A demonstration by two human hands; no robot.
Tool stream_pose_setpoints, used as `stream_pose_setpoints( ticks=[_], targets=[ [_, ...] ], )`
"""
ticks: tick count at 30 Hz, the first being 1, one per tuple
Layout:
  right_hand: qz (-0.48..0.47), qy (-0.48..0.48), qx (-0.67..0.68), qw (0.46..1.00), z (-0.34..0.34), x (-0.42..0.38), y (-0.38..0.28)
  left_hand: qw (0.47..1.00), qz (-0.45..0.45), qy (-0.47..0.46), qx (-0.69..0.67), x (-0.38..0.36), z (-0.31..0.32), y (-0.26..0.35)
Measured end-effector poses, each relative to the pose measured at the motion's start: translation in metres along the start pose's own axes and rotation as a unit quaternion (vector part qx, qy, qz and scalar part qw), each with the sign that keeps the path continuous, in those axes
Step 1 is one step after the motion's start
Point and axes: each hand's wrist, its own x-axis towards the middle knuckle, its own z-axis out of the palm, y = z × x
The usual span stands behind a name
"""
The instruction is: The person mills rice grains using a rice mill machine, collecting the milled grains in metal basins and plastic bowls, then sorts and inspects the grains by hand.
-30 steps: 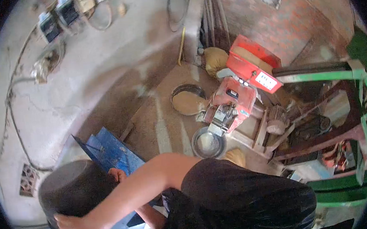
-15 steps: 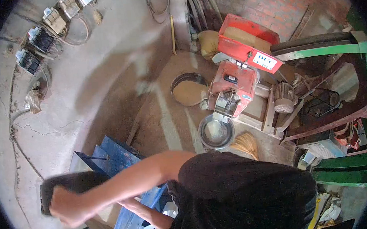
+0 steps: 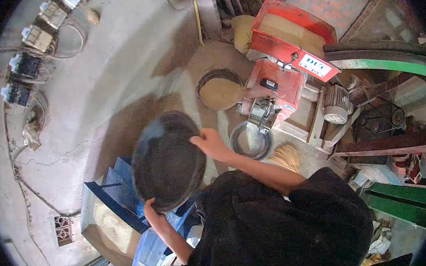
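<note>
Between my two hands a round black basin (image 3: 167,161) is held up and tilted, its dark inside turned toward me. On its right rim my right hand (image 3: 211,144) is closed, thumb over the edge. My left hand (image 3: 153,213) grips the lower rim; part of its fingers is hidden behind the basin. Below and left of the basin stands a blue machine (image 3: 121,175) with a hopper (image 3: 91,212) of pale grain (image 3: 113,228).
A red milling machine (image 3: 276,83) with a grain-filled hopper (image 3: 327,24) stands to the right. By it are a basin of brown material (image 3: 220,93), a basin with whitish powder (image 3: 251,142) and a straw broom (image 3: 285,158). Switch boxes (image 3: 25,65) and cables line the left.
The black basin has swung from the blue machine's hopper at the left to in front of me. My right arm has drawn back to the right, and the grain in the hopper now shows.
</note>
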Motion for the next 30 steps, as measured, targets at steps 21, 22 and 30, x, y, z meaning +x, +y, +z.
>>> stream_pose_setpoints(
  ticks=[21, 22, 30],
  targets=[
    [0.272, -0.013, -0.229, 0.935, -0.076, 0.099, 0.132, 0.977, -0.088, 0.024, 0.192, 0.16, 0.218, 0.039],
    [0.271, 0.008, -0.252, 0.929, -0.068, 0.105, 0.141, 0.976, -0.096, 0.023, 0.192, 0.176, 0.221, 0.035],
    [0.319, 0.006, -0.299, 0.899, -0.029, 0.188, 0.246, 0.956, -0.132, 0.118, 0.234, 0.3, 0.242, -0.074]
  ],
)
